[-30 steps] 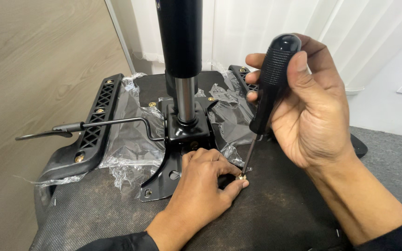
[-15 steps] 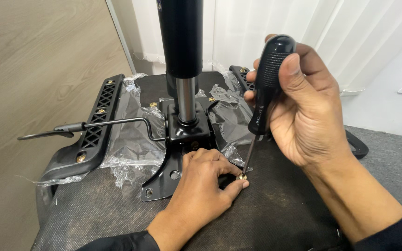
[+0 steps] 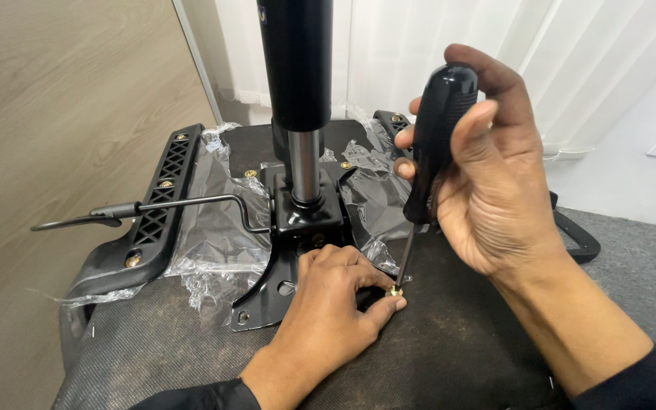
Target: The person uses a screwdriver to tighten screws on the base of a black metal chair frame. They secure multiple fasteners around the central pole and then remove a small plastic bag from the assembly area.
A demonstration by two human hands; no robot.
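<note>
So the right hand point(image 3: 495, 190) is wrapped tight around the fat black ribbed handle of a screwdriver point(image 3: 436, 144), shaft angled down to a small brass-coloured screw point(image 3: 395, 291) sitting near the front right corner of the black metal mounting plate point(image 3: 267, 296). The left hand point(image 3: 332, 304) lies flat on the dark fabric underside of the upturned chair seat point(image 3: 457, 357), fingertips pinched round that screw to keep it standing under the tip. The plate carries the black-and-chrome gas lift column point(image 3: 301, 121) straight up the middle, with a thin bent steel lever point(image 3: 184, 203) poking out toward the seat's left edge. Crinkled clear plastic wrap point(image 3: 206, 250) is bunched under the plate, and a black plastic armrest bracket point(image 3: 157, 209) runs along the left edge. Looks to me like the screw's only just being started, so what it needs is the tip staying seated and square, gentle turns, fingers clear once it bites.
</note>
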